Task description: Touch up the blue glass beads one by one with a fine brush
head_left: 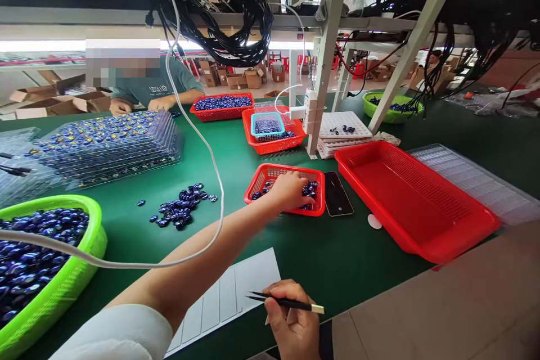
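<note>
My left hand (291,190) reaches into a small red basket (250,194) that holds dark blue, shiny oval pieces (312,188). Its thumb and fingers are apart over the pieces at the basket's right side; some fingertips are hidden. Low in the view, my right hand (295,315) is closed around black tweezers (291,302) with a pale end, their tips pointing left. Beneath the tips and my left forearm lies a white sheet with ruled lines (228,287). A loose heap of the same blue pieces (179,208) rests on the green table (223,152) to the left.
A green basket (99,230) full of blue pieces stands at left, crossed by a white cable (213,163). Stacked clear trays (169,135) are behind. A phone (338,194) and large red tray (405,197) lie right. A metal post (327,67) rises ahead. A co-worker (164,87) sits opposite.
</note>
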A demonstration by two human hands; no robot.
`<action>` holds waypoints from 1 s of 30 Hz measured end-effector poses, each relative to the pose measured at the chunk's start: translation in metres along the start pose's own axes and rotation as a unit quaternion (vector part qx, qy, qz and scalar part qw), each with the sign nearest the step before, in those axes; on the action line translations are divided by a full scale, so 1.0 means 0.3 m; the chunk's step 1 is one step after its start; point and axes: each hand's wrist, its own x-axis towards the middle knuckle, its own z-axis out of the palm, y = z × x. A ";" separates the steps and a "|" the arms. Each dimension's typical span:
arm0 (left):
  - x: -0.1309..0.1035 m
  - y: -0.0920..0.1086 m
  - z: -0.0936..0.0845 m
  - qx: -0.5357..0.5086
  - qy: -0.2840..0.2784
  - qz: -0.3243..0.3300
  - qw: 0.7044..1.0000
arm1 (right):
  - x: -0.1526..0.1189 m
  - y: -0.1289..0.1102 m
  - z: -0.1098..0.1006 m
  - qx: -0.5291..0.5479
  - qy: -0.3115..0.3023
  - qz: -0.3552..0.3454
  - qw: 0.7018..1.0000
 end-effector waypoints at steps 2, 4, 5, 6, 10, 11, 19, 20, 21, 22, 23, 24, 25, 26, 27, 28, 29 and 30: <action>0.001 -0.009 0.013 -0.017 -0.013 0.010 1.000 | -0.001 -0.005 0.004 0.002 0.000 0.007 1.000; 0.007 -0.016 0.031 -0.027 -0.029 0.011 0.999 | -0.001 -0.008 0.006 -0.001 0.000 0.014 1.000; 0.010 -0.016 0.039 -0.029 -0.032 0.010 0.999 | -0.001 -0.009 0.006 -0.004 -0.002 0.017 1.000; 0.013 -0.014 0.047 -0.027 -0.029 0.009 0.999 | -0.001 -0.009 0.006 -0.007 -0.005 0.018 1.000; 0.015 0.000 0.062 -0.012 0.008 0.014 1.000 | 0.003 -0.002 0.003 -0.027 -0.020 0.011 0.999; 0.015 0.002 0.063 -0.010 0.014 0.016 1.000 | 0.005 -0.001 0.003 -0.032 -0.025 0.008 0.999; 0.031 -0.013 0.040 -0.001 -0.006 0.053 0.999 | 0.010 -0.007 0.008 -0.037 -0.017 0.015 0.999; 0.032 -0.011 0.034 0.003 -0.009 0.057 0.998 | 0.010 -0.006 0.010 -0.035 -0.014 0.013 0.999; 0.032 -0.008 0.030 0.006 -0.013 0.060 0.998 | 0.009 -0.004 0.012 -0.032 -0.011 0.011 0.999; 0.031 -0.007 0.028 0.009 -0.016 0.063 0.998 | 0.008 -0.003 0.014 -0.029 -0.009 0.010 0.999; 0.031 -0.007 0.027 0.010 -0.017 0.065 0.998 | 0.007 -0.001 0.015 -0.026 -0.007 0.011 1.000; 0.030 -0.010 0.029 0.007 -0.019 0.066 0.998 | 0.006 0.001 0.016 -0.025 -0.005 0.013 1.000; 0.031 -0.015 0.033 0.001 -0.022 0.067 0.997 | 0.005 0.002 0.017 -0.026 -0.002 0.016 1.000; 0.031 -0.023 0.039 -0.006 -0.026 0.070 0.997 | 0.004 0.004 0.018 -0.029 0.001 0.019 0.999; 0.033 -0.032 0.047 -0.012 -0.030 0.073 0.997 | 0.003 0.006 0.019 -0.033 0.004 0.020 0.999; 0.036 -0.041 0.056 -0.015 -0.033 0.079 0.996 | 0.002 0.009 0.020 -0.038 0.007 0.019 0.999; 0.039 -0.050 0.066 -0.013 -0.036 0.085 0.996 | 0.001 0.013 0.022 -0.042 0.010 0.014 0.999; 0.043 -0.056 0.076 -0.007 -0.037 0.090 0.995 | 0.000 0.018 0.024 -0.047 0.012 0.006 0.999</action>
